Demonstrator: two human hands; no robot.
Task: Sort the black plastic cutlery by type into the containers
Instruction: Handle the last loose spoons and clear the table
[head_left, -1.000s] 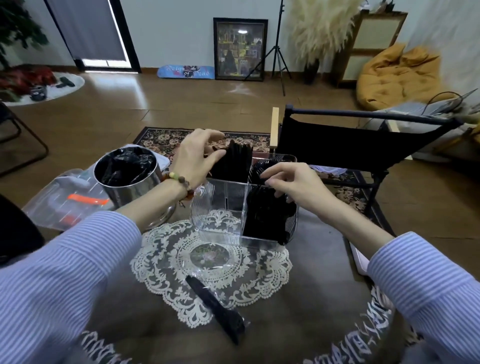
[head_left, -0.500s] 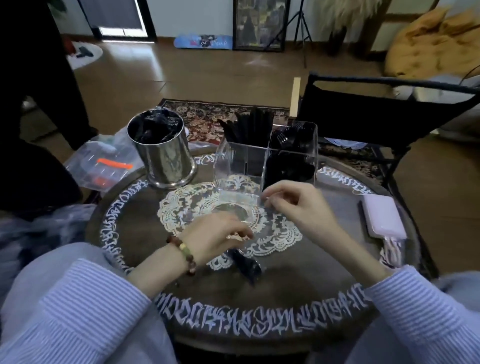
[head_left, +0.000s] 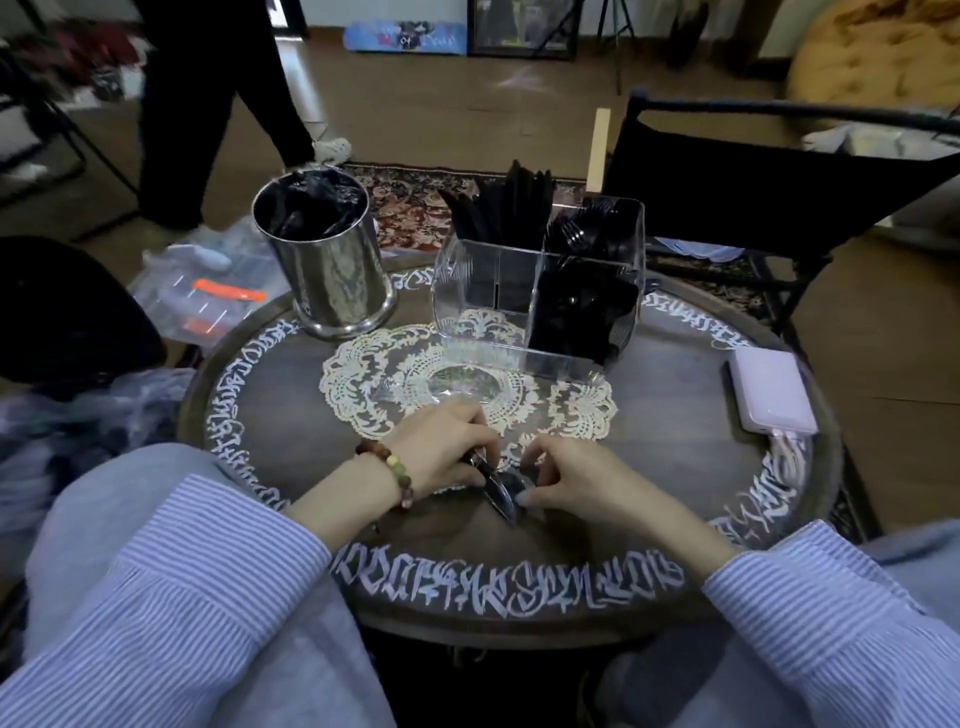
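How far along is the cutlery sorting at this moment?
Mostly done, it seems: the clear organizer already holds black cutlery in several compartments. In hand: the left hand and right hand both hold a wrapped black piece on the table. Left: placing it; the steel cup holds dark contents.

On the table (head_left: 649, 447) a doily (head_left: 374, 384) lay at the centre. The organiser (head_left: 535, 291) stood on the doily's far edge — knives (head_left: 498, 208) in its left rear compartment, forks (head_left: 592, 228) in the right rear. The can (head_left: 327, 260) stood left of it, near the table's far left edge. A box (head_left: 771, 389) lay at the right edge. Both hands — left (head_left: 447, 452), right (head_left: 566, 483) — met over a wrapped piece (head_left: 501, 491) near the front edge.
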